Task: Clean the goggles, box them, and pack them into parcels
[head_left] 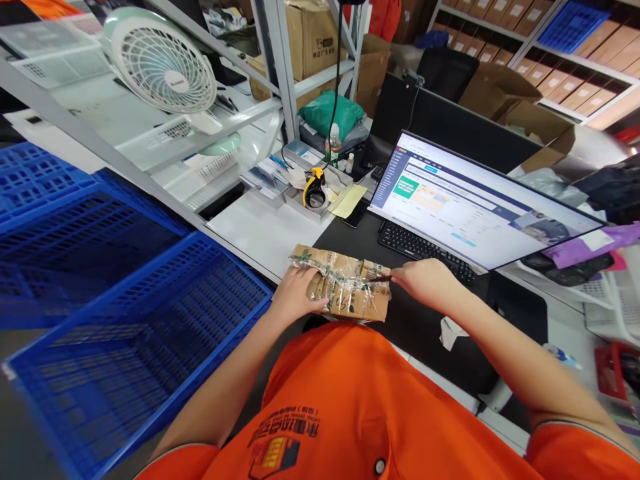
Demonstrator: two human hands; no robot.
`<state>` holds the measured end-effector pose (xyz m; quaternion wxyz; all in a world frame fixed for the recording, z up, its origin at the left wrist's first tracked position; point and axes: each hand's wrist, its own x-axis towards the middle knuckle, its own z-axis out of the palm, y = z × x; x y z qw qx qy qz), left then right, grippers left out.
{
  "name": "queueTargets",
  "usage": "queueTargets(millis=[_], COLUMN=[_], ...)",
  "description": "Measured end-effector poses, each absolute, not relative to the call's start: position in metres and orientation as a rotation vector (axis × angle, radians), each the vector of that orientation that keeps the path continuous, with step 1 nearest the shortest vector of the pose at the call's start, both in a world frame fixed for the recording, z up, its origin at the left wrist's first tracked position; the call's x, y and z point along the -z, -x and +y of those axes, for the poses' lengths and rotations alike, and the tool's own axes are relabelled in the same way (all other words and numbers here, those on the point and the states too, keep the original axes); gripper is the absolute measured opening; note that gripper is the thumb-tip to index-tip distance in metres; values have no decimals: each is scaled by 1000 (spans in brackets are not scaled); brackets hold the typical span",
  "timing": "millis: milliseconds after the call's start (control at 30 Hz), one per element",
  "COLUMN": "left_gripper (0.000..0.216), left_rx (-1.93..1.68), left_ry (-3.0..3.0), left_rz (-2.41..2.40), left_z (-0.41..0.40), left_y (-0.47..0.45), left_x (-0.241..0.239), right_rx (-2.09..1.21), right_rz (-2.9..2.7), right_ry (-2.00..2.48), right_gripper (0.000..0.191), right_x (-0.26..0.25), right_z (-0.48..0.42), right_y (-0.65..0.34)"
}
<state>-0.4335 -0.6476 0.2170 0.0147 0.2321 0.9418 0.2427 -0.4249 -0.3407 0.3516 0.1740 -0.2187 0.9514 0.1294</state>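
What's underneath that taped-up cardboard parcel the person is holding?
The cardboard parcel lies on a dark desk mat, steadied by the left hand; the right hand holds a thin tool at its edge. Whatever lies directly beneath or inside is hidden.

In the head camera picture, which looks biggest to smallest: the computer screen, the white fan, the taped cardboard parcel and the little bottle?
1. Computer screen
2. White fan
3. Taped cardboard parcel, though it lies nearer the camera, so this is unsure
4. Bottle, clearly smallest

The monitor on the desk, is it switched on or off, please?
On: the monitor shows a lit page with coloured panels and rows of text.
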Motion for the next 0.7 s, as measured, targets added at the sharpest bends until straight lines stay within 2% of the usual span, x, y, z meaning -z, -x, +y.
queueTargets(millis=[167,400,700], left_gripper=[60,65,68], left_rx=[-782,-851,-898], left_ry=[-681,-681,-682], left_rz=[2924,2832,2828], left_z=[-646,-654,-657], left_y=[444,445,438], left_x=[-217,-215,-210], right_rx=[-113,-291,-284], right_rz=[2818,2744,2700], right_ry=[812,1089,1188], right_gripper=[40,34,31], right_x=[-340,-312,-334], right_z=[-346,-402,-381], right_y=[424,450,460])
